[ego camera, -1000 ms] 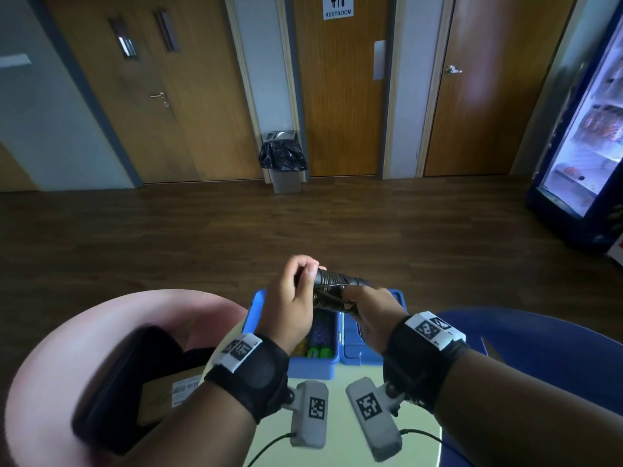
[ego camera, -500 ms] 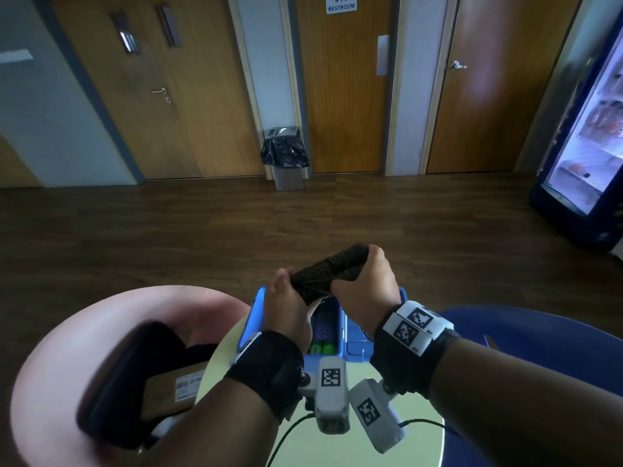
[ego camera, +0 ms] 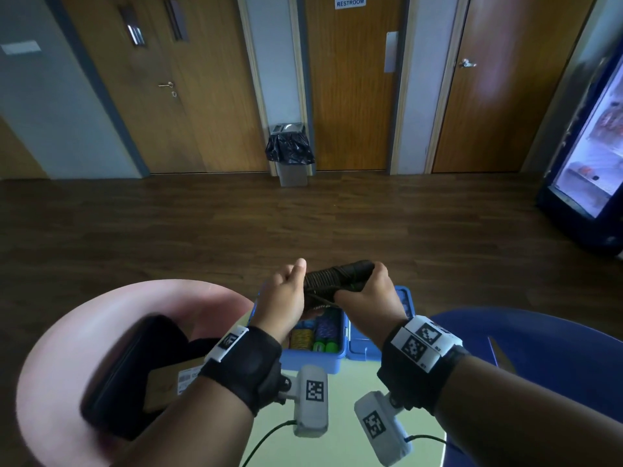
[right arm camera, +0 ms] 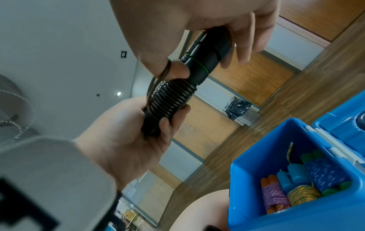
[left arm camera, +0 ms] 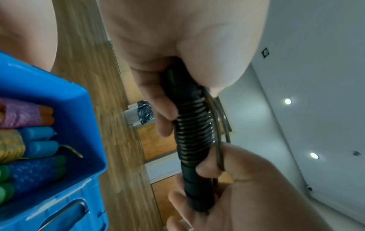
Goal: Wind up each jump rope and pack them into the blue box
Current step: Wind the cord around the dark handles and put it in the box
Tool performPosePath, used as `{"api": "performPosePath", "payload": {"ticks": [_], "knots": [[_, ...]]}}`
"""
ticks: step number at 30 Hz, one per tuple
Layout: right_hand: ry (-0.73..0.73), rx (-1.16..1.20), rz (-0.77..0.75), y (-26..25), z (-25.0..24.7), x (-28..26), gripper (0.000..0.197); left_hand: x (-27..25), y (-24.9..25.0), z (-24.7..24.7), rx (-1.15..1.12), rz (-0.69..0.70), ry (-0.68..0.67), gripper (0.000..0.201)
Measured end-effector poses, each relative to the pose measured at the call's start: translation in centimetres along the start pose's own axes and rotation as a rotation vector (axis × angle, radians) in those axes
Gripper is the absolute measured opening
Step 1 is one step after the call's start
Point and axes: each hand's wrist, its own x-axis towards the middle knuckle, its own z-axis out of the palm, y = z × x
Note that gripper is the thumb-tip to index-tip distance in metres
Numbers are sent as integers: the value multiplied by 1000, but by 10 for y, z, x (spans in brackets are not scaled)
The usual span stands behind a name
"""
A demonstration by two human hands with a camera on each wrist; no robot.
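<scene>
- Head view: I'm holding the black jump rope (ego camera: 337,279) in the air just above the open blue box (ego camera: 315,360), which is sitting on the pale round table (ego camera: 340,443). My left hand (ego camera: 285,299) is wrapped round one end of the bundle and my right hand (ego camera: 369,303) round the other. I'm judging this as the tail end of the winding step; packing isn't done yet for this rope. The box is already holding other wound ropes (ego camera: 320,335) in several colours.
- Left wrist view: the cord is sitting in tight neat coils (left arm camera: 194,132) round the two black handles held together. One loose run of cord (left arm camera: 218,140) is arcing off the coils into the right hand (left arm camera: 247,187), pinched under a finger. The left hand's fingers (left arm camera: 158,106) are curling round the handle end.
- Right wrist view: my right hand (right arm camera: 197,23) is clamping the handle end with the thin green rings (right arm camera: 203,67), with its thumb (right arm camera: 178,71) pressing the loose cord down. My left hand (right arm camera: 126,132) is gripping the coiled part from below. Next move, I'm guessing: tuck or finish that last run so the coils don't spring open, then lower the bundle into the free space of the box (right arm camera: 296,207) beside the purple, yellow and blue bundles. The tail's end is hidden, so I can't tell how much cord is left.
</scene>
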Motion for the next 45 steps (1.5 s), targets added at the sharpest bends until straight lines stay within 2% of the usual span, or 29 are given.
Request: {"api": "performPosePath", "payload": {"ticks": [3,5,8,10,15,20,22,24,26,28,30,32,34,37,41,43,45], "knots": [[-65,-47,8,-3,-2,0,60,-1,2,-6,124,185,67,32],[-80,-2,-3,-7,-8,4,61,-2,0,-7,166,288,44,30],[-132,23,29,-10,-17,10,77,-4,-2,-9,175,374,11,27],[-157,28,67,-9,-18,11,75,-5,-2,-8,135,345,4,29],[-105,24,50,-3,-16,13,50,2,-8,-2,54,198,-18,30],[-41,38,23,-2,-13,12,51,8,-3,2,-132,82,-65,33],[-44,37,16,-2,-14,12,51,9,-3,3,-136,62,-74,39],[-68,43,19,-2,-17,11,49,8,-4,0,-58,78,-92,33],[-91,8,7,-3,-20,9,45,6,-2,-6,-80,13,-231,30],[-113,-75,-28,-4,-24,8,46,1,2,-12,-267,-149,-466,29],[-165,-220,-87,-9,-26,7,49,-6,3,-20,-391,-251,-627,36],[-215,-372,-147,-15,-27,5,51,-7,-1,-27,-344,-211,-736,46],[-268,-474,-196,-20,-28,4,49,-4,-5,-34,-226,-123,-791,52],[-384,-543,-274,-29,-30,6,42,0,-11,-43,-147,-72,-733,47],[-472,-401,-316,-38,-33,13,51,-1,-19,-50,-234,-51,-623,53],[-393,-387,-375,-38,-33,15,49,-3,-20,-49,-275,-41,-529,45],[-204,-408,-475,-37,-30,12,31,-4,-20,-46,-320,-20,-397,33]]}}
